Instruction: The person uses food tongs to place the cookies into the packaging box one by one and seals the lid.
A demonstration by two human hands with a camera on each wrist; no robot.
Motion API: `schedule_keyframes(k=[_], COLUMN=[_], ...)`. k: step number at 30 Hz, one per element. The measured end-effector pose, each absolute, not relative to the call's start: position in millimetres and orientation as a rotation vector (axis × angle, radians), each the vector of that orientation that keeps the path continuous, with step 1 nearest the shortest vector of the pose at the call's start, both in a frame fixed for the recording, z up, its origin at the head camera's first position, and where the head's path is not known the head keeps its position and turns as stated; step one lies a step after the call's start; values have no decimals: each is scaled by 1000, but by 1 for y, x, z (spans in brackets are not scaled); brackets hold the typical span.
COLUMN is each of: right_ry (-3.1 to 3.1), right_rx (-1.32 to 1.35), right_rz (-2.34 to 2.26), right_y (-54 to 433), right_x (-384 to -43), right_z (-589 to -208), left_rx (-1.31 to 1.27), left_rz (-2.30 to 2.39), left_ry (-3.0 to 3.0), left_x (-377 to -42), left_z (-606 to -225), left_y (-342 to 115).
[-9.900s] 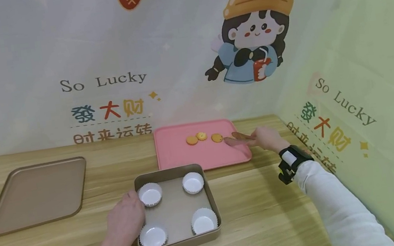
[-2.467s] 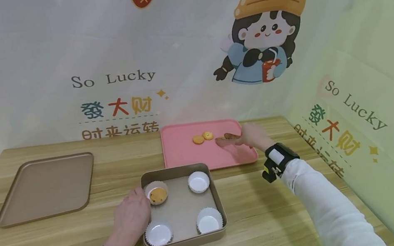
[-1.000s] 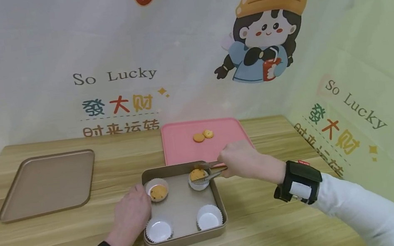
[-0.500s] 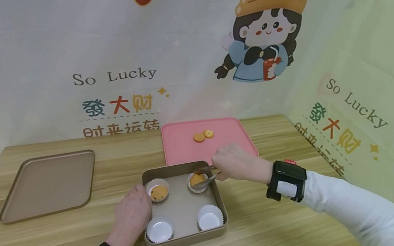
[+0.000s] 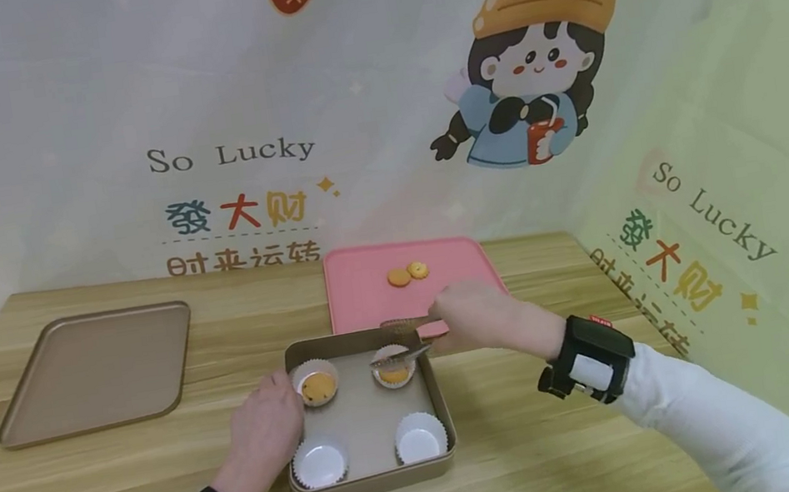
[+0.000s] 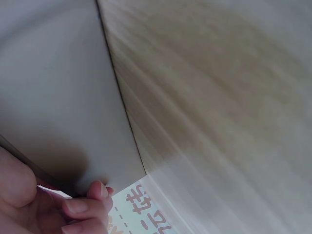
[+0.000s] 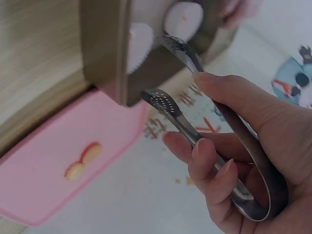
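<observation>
My left hand (image 5: pixel 268 423) grips the left wall of a deep, square brown baking pan (image 5: pixel 367 482); in the left wrist view its fingers curl at the pan's rim. In my right hand (image 5: pixel 476 314) are metal tongs (image 7: pixel 258 161) with perforated tips, which stand apart from each other. They are over the pan's back right corner, one tip above a white paper cup (image 5: pixel 394 383). Inside that cup lies a cookie (image 5: pixel 393 375), partly hidden by the tip. The back left cup (image 5: pixel 303 368) also contains a cookie (image 5: pixel 319 388). Both front cups (image 5: pixel 320 461) are empty.
Behind the pan lies a pink tray (image 5: pixel 365 309), with two cookies (image 5: pixel 399 277) side by side on it. A flat brown baking sheet (image 5: pixel 94 372) is on the left of the wooden table (image 5: pixel 125 485). Printed cloth (image 5: pixel 359 100) hangs behind and at the right.
Two cookies have come into the back cups, first the left one, then the right. The tongs went from the pink tray to the pan, and their tips have spread. The left hand kept its grip.
</observation>
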State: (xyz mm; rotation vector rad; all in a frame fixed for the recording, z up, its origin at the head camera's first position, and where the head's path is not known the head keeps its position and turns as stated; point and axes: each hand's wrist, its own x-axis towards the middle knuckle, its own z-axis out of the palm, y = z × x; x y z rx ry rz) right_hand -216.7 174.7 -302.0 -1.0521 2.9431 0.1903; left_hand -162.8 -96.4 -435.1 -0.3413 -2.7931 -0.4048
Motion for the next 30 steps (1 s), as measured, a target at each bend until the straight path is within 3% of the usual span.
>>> schedule_keyframes(k=[9, 15, 30], right_ry=[3007, 3013, 2963], right_rx=[-819, -600, -354], right_rz=[-390, -379, -324], right_y=[208, 228, 236], right_x=[-254, -283, -332], right_z=[-296, -311, -341], left_rx=[-332, -343, -317], left_rz=[-398, -393, -407], left_ry=[-2800, -2795, -2843], left_x=[-163, -163, -162], left_z=[-434, -436, -432], left_y=[-97, -97, -96])
